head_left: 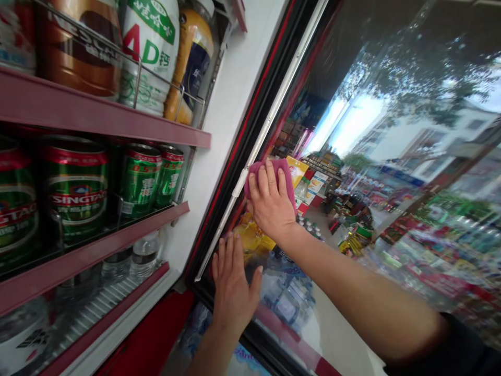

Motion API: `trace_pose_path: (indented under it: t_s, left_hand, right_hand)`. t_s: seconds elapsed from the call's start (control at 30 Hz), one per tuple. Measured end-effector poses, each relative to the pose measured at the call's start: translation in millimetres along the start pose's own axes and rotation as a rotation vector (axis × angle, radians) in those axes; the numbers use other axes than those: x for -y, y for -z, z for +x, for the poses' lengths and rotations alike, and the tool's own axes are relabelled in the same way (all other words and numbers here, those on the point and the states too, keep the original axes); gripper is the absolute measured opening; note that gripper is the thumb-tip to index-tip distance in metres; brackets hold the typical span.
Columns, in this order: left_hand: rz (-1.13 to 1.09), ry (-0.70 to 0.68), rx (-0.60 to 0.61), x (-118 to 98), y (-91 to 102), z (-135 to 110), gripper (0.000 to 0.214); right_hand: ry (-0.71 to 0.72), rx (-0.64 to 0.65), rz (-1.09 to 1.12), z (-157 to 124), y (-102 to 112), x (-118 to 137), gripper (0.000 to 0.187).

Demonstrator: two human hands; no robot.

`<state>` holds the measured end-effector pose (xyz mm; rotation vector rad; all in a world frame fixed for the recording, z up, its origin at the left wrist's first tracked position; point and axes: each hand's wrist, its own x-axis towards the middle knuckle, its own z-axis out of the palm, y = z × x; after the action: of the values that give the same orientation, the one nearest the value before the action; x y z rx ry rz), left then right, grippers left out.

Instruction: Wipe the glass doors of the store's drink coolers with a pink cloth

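A folded pink cloth (288,180) lies flat against the glass door (332,172) of a drinks fridge. Over it is my right hand (271,201), its fingers laid on the cloth and pressing it to the pane near the inner frame strip (239,183). Lower on the same door, my left hand (234,284) rests with fingers stretched and thumb apart, touching the glass beside the frame. Nothing is in the left hand. The door stands swung out from the cabinet, with its inner side facing me.
On the left, fridge shelves (97,117) hold bottles, several green beer cans (78,190) and, lower down, clear water bottles (144,256). The white cabinet wall (225,104) borders the door seal. Shop goods and a street show through or reflect in the glass.
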<state>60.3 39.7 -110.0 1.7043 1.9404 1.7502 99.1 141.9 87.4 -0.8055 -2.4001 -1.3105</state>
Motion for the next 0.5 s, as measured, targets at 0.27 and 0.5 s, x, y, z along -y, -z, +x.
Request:
trace_pose_path:
  t_s: [0.27, 0.5]
  left_hand:
    - [0.012, 0.024, -0.008, 2.5, -0.4, 1.0, 0.092]
    - [0.033, 0.01, -0.039, 6.7, -5.4, 0.9, 0.092]
  right_hand:
    - [0.115, 0.055, 0.022, -28.0, -18.9, 19.3, 0.067]
    - [0.431, 0.194, -0.074, -59.7, -30.7, 31.1, 0.067]
